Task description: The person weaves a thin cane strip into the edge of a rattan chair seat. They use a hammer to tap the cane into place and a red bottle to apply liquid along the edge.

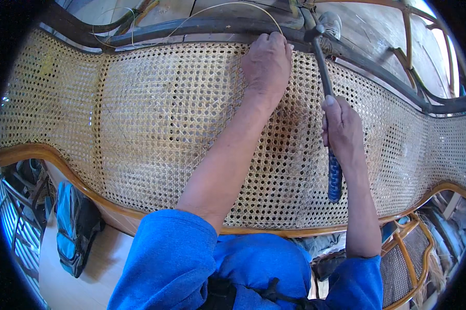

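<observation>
A woven cane panel (140, 103), pale yellow with open holes, spans the frame in front of me. At its far edge my left hand (268, 64) is closed, fingertips pressed down beside the dark frame rail (207, 26). A thin cane strand (233, 4) arcs leftward from those fingers; the fingertips themselves are partly hidden. My right hand (342, 129) is wrapped round a hammer (335, 178) with a blue textured grip. The hammer's metal head points away from me, near the far rail and right of my left hand.
A glossy brown rattan rim (124, 210) runs along the panel's near side. A blue and black backpack (67, 232) lies at lower left. Another cane-and-rattan piece (398, 263) stands at lower right. A shoe (330, 25) shows beyond the hammer head, with curved rattan poles (407, 41) at far right.
</observation>
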Demonstrator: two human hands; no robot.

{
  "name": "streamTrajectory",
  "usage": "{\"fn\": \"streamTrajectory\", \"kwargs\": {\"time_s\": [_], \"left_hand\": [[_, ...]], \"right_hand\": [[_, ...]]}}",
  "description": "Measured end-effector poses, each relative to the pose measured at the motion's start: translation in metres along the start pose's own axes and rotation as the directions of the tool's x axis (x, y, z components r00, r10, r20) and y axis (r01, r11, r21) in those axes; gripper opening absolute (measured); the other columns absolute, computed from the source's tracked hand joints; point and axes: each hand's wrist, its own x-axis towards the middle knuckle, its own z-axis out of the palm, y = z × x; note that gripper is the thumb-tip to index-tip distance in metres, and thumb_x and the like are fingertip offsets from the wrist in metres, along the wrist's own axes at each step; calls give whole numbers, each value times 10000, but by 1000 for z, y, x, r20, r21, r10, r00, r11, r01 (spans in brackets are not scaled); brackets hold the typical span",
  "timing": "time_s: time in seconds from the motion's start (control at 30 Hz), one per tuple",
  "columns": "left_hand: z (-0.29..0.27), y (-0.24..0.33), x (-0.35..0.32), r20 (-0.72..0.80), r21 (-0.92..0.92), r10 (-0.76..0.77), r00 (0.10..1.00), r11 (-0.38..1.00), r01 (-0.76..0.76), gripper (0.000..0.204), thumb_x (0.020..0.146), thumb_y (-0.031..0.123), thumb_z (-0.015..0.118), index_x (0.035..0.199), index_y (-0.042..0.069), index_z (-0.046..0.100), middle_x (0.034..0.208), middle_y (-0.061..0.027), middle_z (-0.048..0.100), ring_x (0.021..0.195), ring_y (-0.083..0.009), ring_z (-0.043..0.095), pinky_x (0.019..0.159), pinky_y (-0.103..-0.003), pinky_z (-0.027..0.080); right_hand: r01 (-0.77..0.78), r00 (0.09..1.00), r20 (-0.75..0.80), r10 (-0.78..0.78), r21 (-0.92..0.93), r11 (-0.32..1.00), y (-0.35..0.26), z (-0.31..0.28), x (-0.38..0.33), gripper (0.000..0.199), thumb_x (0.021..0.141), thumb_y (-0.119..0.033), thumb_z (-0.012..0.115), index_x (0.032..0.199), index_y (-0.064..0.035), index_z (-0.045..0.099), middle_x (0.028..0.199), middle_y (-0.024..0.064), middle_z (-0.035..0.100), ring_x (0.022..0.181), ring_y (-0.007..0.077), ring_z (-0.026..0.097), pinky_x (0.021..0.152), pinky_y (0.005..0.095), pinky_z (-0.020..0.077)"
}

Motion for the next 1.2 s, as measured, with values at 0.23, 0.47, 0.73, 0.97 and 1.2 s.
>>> {"fn": "streamTrajectory", "kwargs": {"time_s": [0.23, 0.47, 0.73, 0.97, 1.2], "left_hand": [[-1, 2, 2, 53, 1, -29, 998, 1000, 29, 178, 831, 257, 649, 863, 83, 621, 850, -88, 634, 793, -301, 629, 663, -425, 492], [-6, 4, 2, 81, 20, -51, 995, 999, 49, 173, 852, 247, 620, 865, 75, 626, 849, -102, 641, 811, -310, 627, 694, -435, 484], [-17, 0, -10, -39, -177, -73, 997, 982, 65, 164, 885, 157, 556, 968, 29, 617, 904, -148, 626, 855, -337, 607, 758, -432, 484], [-21, 12, -19, 136, 50, 166, 977, 984, -174, 252, 860, 84, 509, 1082, 45, 621, 1008, -156, 594, 967, -326, 574, 850, -421, 453], [-13, 23, 8, 501, 344, 153, 852, 868, -358, 275, 856, 110, 505, 1105, 67, 614, 1043, -166, 572, 980, -348, 560, 842, -449, 454]], "right_hand": [[-46, 994, 101, 47, -11, 999, 3, -5, 11, 422, 989, -348, 392, 788, 6, 506, 577, 93, 513, 464, 199, 538, 480, 353, 453], [-16, 997, 79, 19, -28, 999, 1, -2, 9, 444, 991, -354, 388, 788, 18, 518, 563, 109, 520, 469, 215, 547, 495, 366, 460], [129, 991, 48, -123, -146, 981, 20, 1, 10, 493, 987, -402, 373, 818, 36, 525, 623, 153, 543, 486, 220, 550, 521, 384, 460], [-144, 989, -45, 140, -74, 987, 43, -26, -14, 452, 964, -408, 440, 897, 23, 560, 687, 160, 565, 651, 300, 592, 640, 413, 472], [-137, 947, -319, -18, -458, 878, 86, -47, -46, 372, 892, -269, 544, 1194, -55, 516, 1057, 210, 587, 968, 388, 595, 821, 471, 471]]}}
